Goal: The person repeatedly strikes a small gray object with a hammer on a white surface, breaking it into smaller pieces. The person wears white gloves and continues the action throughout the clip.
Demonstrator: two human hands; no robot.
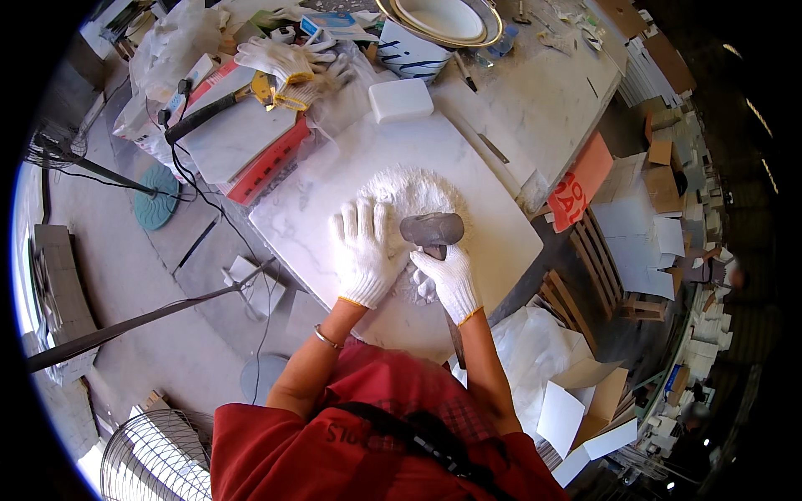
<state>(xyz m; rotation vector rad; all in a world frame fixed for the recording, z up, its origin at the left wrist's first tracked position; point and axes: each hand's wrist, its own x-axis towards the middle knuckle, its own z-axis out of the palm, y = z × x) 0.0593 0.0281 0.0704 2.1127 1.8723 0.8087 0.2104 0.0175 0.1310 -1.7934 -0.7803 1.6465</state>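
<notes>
On a pale marble slab (301, 217) lies a roughly round white mass with a coarse, shaggy surface (418, 190); I cannot make out its material. My left hand (365, 255), in a white knitted glove, rests flat at its left edge with the fingers spread. My right hand (449, 280), gloved the same way, is closed round the handle of a hammer (432, 229). The hammer's blunt dark grey head is over the white mass; whether it touches is unclear. Small white lumps (423, 285) show between my hands.
Beyond the slab are a white block (401, 100), a patterned bucket (413, 52) and spare work gloves (288, 65). An angle grinder (219, 108) lies on the left with its cable. An open carton (597, 409) and wooden pallets (593, 259) stand at right, a wire fan guard (154, 459) lower left.
</notes>
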